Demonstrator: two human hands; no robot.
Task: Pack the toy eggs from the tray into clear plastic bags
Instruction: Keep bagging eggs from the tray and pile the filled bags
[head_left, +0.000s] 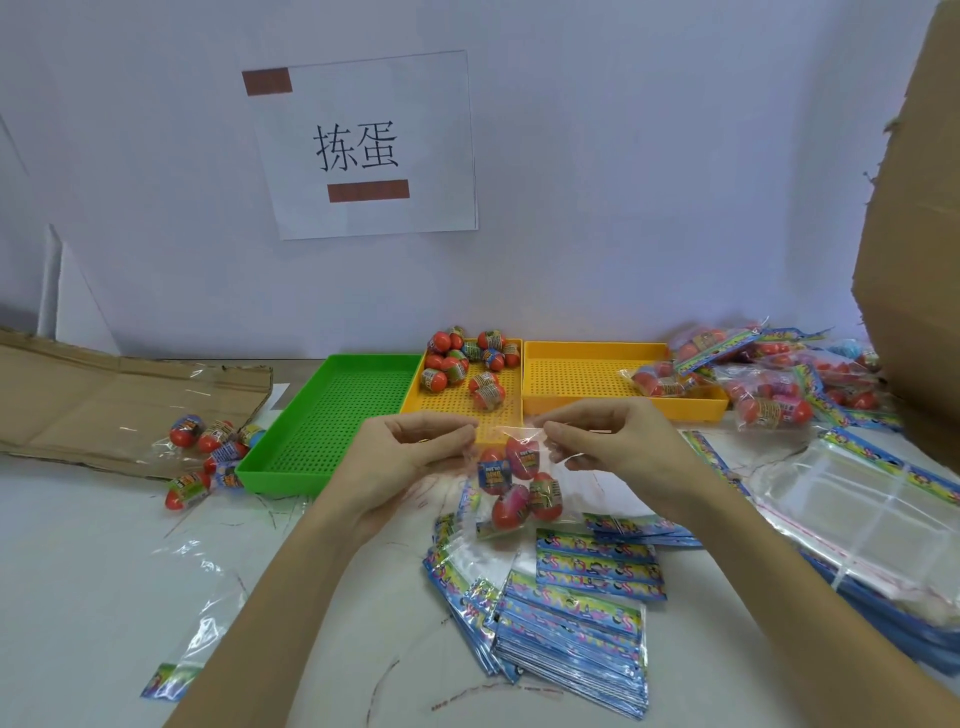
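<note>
**Now: bag of eggs held up at its mouth**

Head view: left hand (410, 457) and right hand (613, 447) each pinch the top edge of a clear plastic bag (519, 483) holding four red toy eggs (522, 457), above the white table (104, 545); more eggs lie in the yellow perforated plastic tray (498, 421) behind.

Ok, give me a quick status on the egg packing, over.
Both hands, left and right, pinch the top of a clear bag with four toy eggs inside. More eggs wait in the yellow tray. Nothing in the way.
</note>
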